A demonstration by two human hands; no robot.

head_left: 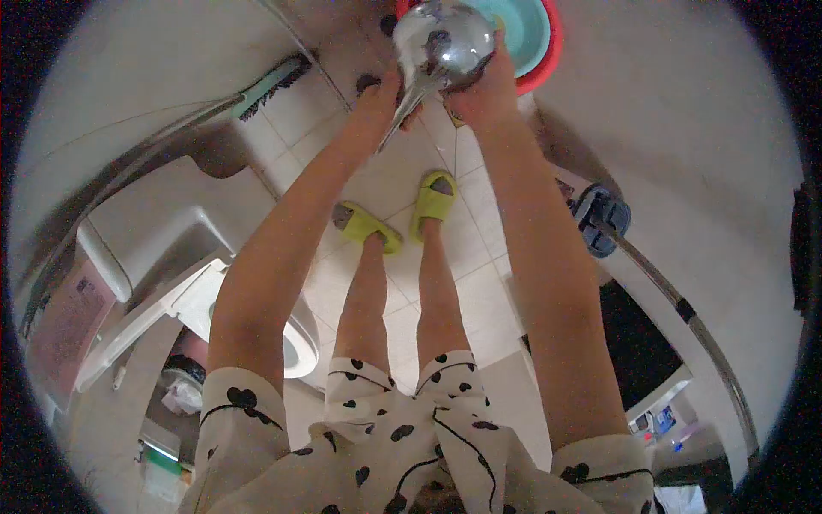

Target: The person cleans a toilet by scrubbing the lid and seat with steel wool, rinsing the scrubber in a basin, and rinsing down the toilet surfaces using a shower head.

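Observation:
A shiny rounded metal vessel (443, 47) with a long tapering spout or handle is held up between my hands at the top of the head view. My left hand (384, 98) is closed at its left side, beside the tapering part. On the right, my right hand (486, 94) wraps around its rounded body. The vessel hides many of my fingers, and its exact kind is not clear. Just behind it are a light blue basin (527, 34) and a red basin (555, 51) around that one.
My feet, in green slippers (435, 201), stand on pale floor tiles (377, 184). At the left are a green brush (270, 86) and a white toilet (300, 343) with its lid raised. A dark mop-like head (602, 218) on a metal pole (685, 308) leans at the right.

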